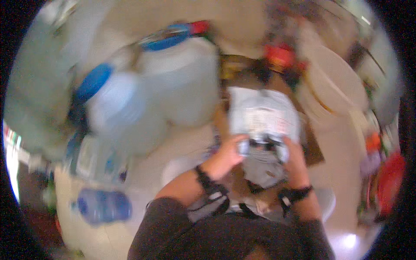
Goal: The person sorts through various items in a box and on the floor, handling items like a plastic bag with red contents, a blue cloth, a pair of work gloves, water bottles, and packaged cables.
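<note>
A white bag-like package (263, 110) with blurred print lies in front of me, over a brown surface that looks like cardboard (313, 146). My left hand (229, 154) grips its near left edge, and my right hand (294, 157) holds the near right edge. Between my hands is a dark gap, and below it hangs a grey striped piece (263, 167); I cannot tell whether it belongs to the package. Dark bands circle both my wrists. Motion blur hides the fingertips and finer detail.
Large whitish sacks or containers (188, 87) stand at the upper left, near a blue round rim or lid (96, 81). A blue water jug (104, 206) lies on its side on the pale floor. Red items (279, 55) sit beyond the package; a large pale round shape (334, 78) is right.
</note>
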Motion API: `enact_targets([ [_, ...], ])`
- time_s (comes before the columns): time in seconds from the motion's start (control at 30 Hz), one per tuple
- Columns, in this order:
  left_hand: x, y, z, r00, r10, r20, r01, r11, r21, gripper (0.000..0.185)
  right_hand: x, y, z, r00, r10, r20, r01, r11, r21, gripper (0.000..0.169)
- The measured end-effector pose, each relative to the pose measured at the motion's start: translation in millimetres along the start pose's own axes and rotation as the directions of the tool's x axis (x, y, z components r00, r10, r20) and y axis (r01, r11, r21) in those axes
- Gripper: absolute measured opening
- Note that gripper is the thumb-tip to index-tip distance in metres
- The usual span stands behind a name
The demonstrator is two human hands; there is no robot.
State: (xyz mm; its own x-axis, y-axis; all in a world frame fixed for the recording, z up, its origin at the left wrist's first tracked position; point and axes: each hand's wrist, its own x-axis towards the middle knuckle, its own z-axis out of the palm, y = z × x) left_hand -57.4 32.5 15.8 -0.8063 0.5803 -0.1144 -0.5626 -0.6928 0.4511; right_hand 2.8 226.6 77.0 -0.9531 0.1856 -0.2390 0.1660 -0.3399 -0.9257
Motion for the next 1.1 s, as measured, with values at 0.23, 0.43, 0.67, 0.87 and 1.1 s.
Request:
enact_targets([
  [0.23,-77.1,41.5,75.8,0.957,0.289,-0.025,-0.288,0.957,0.01,0.016,-52.9,9.7,-34.1,0.99,-0.045,0.131,0.056,0.996,-0.075,0.04],
  [0.43,-100.9,217.4,87.2,0.623,0.754,-0.209,-0.743,0.654,0.142,0.012,-21.3,17.0,-57.7,0.994,0.066,0.086,-0.056,0.992,-0.111,0.037],
  [0.67,-147.3,400.2,18.3,0.199,0.968,0.156,-0.614,-0.001,0.789,0.026,-28.6,30.6,-47.4,0.981,0.18,0.074,-0.171,0.978,-0.121,0.036],
  [0.87,-171.3,463.7,-43.4,0.113,0.992,0.062,-0.718,0.038,0.695,0.034,-24.8,42.1,-38.8,0.967,0.255,0.024,-0.249,0.959,-0.138,0.032],
  [1.1,-162.1,458.2,-16.4,-0.174,0.936,-0.306,-0.006,0.309,0.951,0.035,-18.2,57.7,-48.7,0.959,0.282,-0.023,-0.282,0.945,-0.168,0.031],
])
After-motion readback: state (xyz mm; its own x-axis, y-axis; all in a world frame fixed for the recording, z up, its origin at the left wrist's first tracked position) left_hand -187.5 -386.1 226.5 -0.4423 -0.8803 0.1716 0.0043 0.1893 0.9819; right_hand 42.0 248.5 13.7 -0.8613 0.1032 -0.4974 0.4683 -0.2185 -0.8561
